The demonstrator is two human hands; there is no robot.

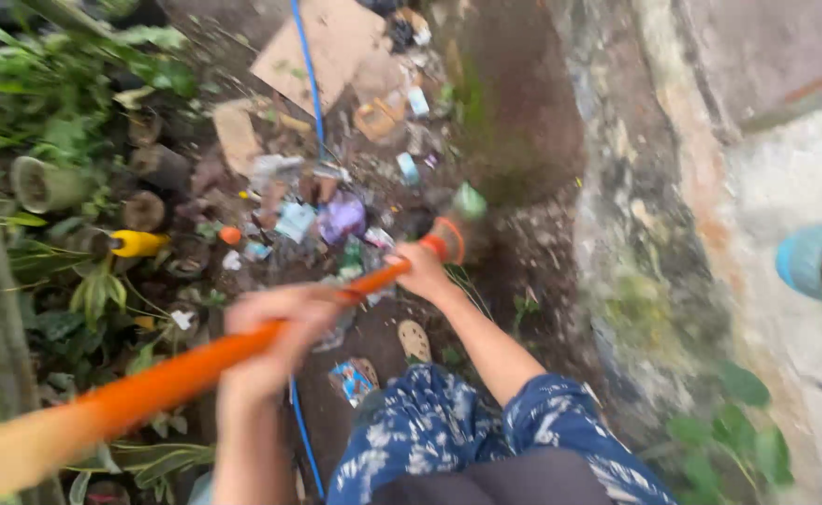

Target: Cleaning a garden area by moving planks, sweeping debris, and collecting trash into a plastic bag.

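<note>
While the picture is a bit blurry, it shows a person looking down at dirt ground with both hands on a long orange stick (177,374).

Far on the left stand green plants (65,112), a pale pot (41,182) and a yellow bottle (139,243).

Next comes the left hand (275,341). Its grip is wrapped tight around the orange stick near the middle. The stick is long and thin. It starts low at the left edge, close to the person, and slants up to the right, away from the body.

Further right, a heap of trash (322,210) lies on the ground, with paper bits, wrappers and flat cardboard (322,47). A thin blue hose (308,70) runs through it.

The right hand (425,271) holds the stick too, higher up and closed around it, close to the far tip (448,238). That tip points at the trash heap, so the right hand is the nearer one to the heap.

Below are blue flowered trousers (448,430). On the right is a mossy concrete edge (635,187) and a blue pot (808,257).
</note>
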